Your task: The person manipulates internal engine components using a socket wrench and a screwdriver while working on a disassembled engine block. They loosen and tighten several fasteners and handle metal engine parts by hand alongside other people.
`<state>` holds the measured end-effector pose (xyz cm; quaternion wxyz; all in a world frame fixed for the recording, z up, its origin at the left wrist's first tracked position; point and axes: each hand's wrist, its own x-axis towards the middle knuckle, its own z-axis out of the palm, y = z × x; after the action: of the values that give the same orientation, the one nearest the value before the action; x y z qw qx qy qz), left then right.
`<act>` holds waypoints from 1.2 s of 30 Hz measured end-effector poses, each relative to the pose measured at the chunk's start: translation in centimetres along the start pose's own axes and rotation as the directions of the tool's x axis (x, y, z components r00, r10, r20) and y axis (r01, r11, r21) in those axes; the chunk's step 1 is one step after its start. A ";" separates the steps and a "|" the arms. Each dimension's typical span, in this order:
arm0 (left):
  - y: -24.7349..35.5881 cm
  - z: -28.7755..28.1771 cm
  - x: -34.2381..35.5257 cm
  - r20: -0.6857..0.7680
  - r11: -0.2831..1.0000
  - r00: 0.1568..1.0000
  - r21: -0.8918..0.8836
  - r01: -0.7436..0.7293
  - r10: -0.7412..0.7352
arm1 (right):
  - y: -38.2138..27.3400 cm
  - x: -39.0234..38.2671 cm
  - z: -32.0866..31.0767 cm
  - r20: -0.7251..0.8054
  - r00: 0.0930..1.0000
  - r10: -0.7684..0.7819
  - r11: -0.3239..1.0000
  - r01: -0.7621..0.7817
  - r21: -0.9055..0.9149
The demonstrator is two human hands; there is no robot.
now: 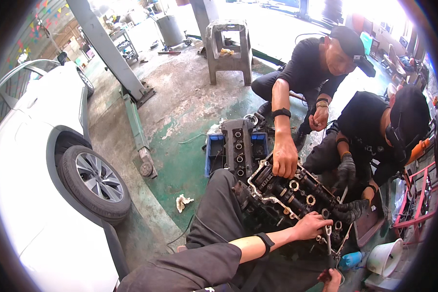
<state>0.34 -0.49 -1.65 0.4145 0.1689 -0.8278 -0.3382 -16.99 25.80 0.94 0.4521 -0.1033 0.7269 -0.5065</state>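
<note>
An engine cylinder head point(277, 192) with camshafts and pale ring-shaped caps lies on the engine in front of my knees. My left hand point(312, 226) reaches over its near right end, fingers closed at the head of a metal ratchet wrench point(328, 238). The wrench stands roughly upright in the view, its head on the cylinder head. At the lower edge my right hand point(333, 281) is wrapped round the handle; part of this hand is dark, and its arm is mostly hidden.
One crouching person rests a bare hand point(284, 158) on the engine's far side. Another's gloved hands point(348, 170) hold a metal tool at its right end. A valve cover point(238, 146) lies on a blue crate point(214, 155). A white bucket point(384, 258) and white car point(29, 194) flank the area.
</note>
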 end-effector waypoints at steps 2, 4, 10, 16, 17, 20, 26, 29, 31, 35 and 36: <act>0.0 0.0 -0.1 -0.006 1.000 1.000 -0.001 0.008 -0.008 | 0.3 0.3 -0.1 -0.102 0.995 -0.002 0.999 0.008 0.050; 0.0 0.0 -0.2 0.040 1.000 0.999 -0.004 0.027 -0.027 | 0.7 0.3 0.0 0.097 0.994 0.046 0.995 -0.037 -0.096; -0.1 -0.1 0.0 0.077 1.000 0.997 -0.002 -0.022 0.022 | -1.1 -6.6 14.5 0.340 0.928 0.154 0.988 -0.136 -0.074; -0.3 -0.6 0.0 0.091 0.999 0.995 -0.014 -0.044 0.045 | -1.8 -7.1 20.8 0.264 0.961 0.082 0.996 -0.087 0.005; -0.2 -0.4 0.1 0.086 0.999 0.995 -0.020 -0.047 0.049 | -1.5 -7.1 20.1 0.257 0.963 0.080 0.997 -0.083 0.001; 0.1 -0.5 0.0 0.076 1.000 0.997 -0.026 0.001 0.001 | -0.8 -7.1 16.5 0.250 0.961 0.121 0.988 -0.141 0.065; 0.1 0.3 0.1 0.042 0.999 0.999 -0.035 0.001 0.000 | 2.3 -5.7 5.0 -0.182 0.970 0.163 0.977 -0.132 0.170; 0.7 -0.2 0.5 0.067 0.999 0.997 0.003 0.044 -0.044 | 0.0 -5.6 5.4 -0.370 0.914 0.169 0.969 -0.086 0.231; 0.6 -0.6 0.6 0.081 0.996 0.992 0.024 0.090 -0.092 | -0.9 -5.5 7.5 -0.371 0.921 0.120 0.970 -0.029 0.241; 0.5 -1.2 0.5 0.053 0.994 0.993 0.022 0.107 -0.108 | 0.3 -6.2 11.9 -0.342 0.910 0.234 0.927 -0.102 0.362; 0.4 -1.3 0.5 0.021 0.997 0.997 0.013 0.077 -0.078 | 0.5 -6.8 13.4 -0.316 0.921 0.230 0.929 -0.112 0.352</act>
<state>1.09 -1.01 -0.51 0.3911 0.1997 -0.8271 -0.3509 -2.79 21.51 3.24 0.3689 0.1301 0.7080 -0.5880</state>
